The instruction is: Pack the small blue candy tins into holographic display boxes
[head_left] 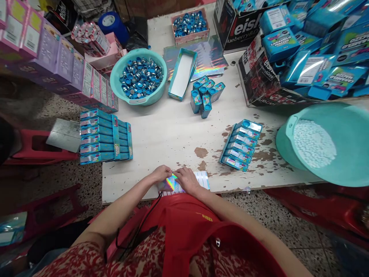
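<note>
At the table's front edge, right before me, lies a shiny rainbow sticker sheet [204,178], with a whitish lined part showing on the right. My left hand [161,174] is closed, its fingertips pinching the sheet's holographic upper edge. Close beside it, my right hand [187,180] rests over the sheet with bent fingers, thumb and index meeting at the same edge. The fingertips nearly touch each other; what exactly lies between them is too small to see. To the right stands a display tray of blue candy packs [240,144]; on the left are stacked blue candy boxes [105,136].
A turquoise basin [115,82] holds blue caps; another basin [288,144] holds white pellets. Several small blue packs [206,94] stand mid-table near a blue open box [176,94] and holographic sheets [209,54]. A black carton [253,79] overflows with blue packs at right.
</note>
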A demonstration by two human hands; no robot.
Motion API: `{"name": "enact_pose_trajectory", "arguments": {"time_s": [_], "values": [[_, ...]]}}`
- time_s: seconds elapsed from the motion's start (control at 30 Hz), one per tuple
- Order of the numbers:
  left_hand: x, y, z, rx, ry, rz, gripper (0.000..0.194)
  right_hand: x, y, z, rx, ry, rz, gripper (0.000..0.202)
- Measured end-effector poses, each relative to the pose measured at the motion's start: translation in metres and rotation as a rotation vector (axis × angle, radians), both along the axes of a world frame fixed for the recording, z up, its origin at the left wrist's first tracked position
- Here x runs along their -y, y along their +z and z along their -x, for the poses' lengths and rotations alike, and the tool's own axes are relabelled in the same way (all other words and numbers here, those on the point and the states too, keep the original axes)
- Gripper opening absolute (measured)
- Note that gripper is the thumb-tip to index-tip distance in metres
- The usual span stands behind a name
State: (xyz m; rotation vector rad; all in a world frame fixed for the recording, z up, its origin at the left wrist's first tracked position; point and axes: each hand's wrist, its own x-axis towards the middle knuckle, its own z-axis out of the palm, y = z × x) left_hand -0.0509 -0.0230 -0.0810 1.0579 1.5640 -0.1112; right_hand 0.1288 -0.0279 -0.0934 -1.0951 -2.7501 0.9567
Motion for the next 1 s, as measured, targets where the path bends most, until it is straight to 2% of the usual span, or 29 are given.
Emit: {"name": "enact_pose_trajectory", "arguments": {"time_s": [0.17,0.37,0.43,0.5,0.6,0.7,0.77,0.87,1.0], "values": [[-0.001,-0.001,-0.002,-0.058,0.027,-0.003,0.009,0.0,0.004,-0.002,-0.026,0.109,-0.067,0.018],[-0.001,-0.005,-0.002,-0.09,0.009,-0.023,0.01,0.0,0.002,-0.002,-0.016,0.074,-0.042,0.011],[-0.001,-0.006,-0.003,-0.116,-0.001,-0.038,0.01,0.0,0.006,-0.002,-0.031,0.022,0.007,0.01],[-0.002,-0.001,-0.005,-0.149,-0.009,-0.06,0.01,-0.001,0.013,-0.004,-0.106,-0.097,0.104,0.009],[-0.003,0.016,-0.012,-0.16,0.0,-0.164,0.018,-0.003,0.031,-0.013,-0.281,-0.37,0.287,0.005],[-0.006,0.04,-0.028,0.148,0.05,-0.335,0.031,-0.011,0.051,-0.025,-0.457,-0.617,0.441,0.009],[-0.012,0.052,-0.043,0.378,0.043,-0.318,0.031,-0.019,0.062,-0.035,-0.548,-0.752,0.496,0.012],[-0.035,0.059,-0.066,0.466,0.011,-0.196,0.029,-0.034,0.072,-0.051,-0.62,-0.959,0.447,0.015],[-0.097,0.067,-0.107,0.513,-0.087,-0.234,0.026,-0.064,0.076,-0.082,-0.653,-1.228,0.243,0.017]]}}
